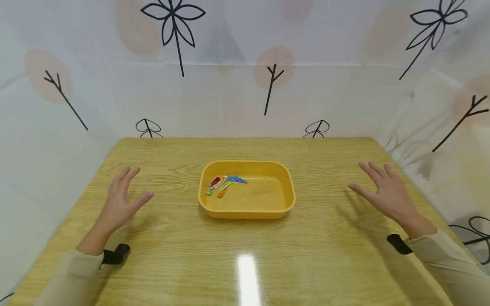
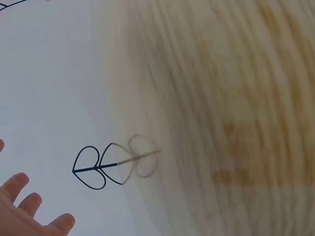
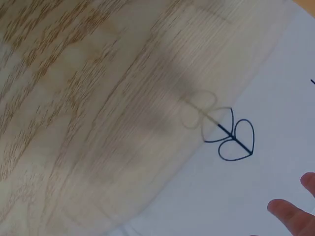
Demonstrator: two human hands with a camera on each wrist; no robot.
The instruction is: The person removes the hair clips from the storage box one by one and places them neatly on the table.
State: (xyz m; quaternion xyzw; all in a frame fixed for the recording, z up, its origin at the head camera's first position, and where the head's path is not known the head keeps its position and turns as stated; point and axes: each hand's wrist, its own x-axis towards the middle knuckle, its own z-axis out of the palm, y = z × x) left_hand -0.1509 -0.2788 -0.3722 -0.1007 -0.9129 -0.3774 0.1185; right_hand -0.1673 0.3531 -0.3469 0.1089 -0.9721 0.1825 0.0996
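In the head view a yellow tray (image 1: 245, 214) stands at the middle of the table. Several hair clips lie in its left part: a dark red clip (image 1: 215, 182), an orange clip (image 1: 223, 192), a blue clip (image 1: 238, 179), with green and pale ones among them. My left hand (image 1: 119, 204) hovers above the table left of the tray, fingers spread, holding nothing. Over the right side, apart from the tray, my right hand (image 1: 388, 195) also holds nothing, its thumb and fingers extended. Each wrist view catches only some fingertips.
The wooden table (image 1: 245, 242) has a bright light reflection near its front. White cloth (image 1: 229, 97) printed with black plant drawings hangs behind the table and along both sides. A black wrist strap device (image 1: 116, 254) sits at the left wrist, another black one (image 1: 399, 244) at the right.
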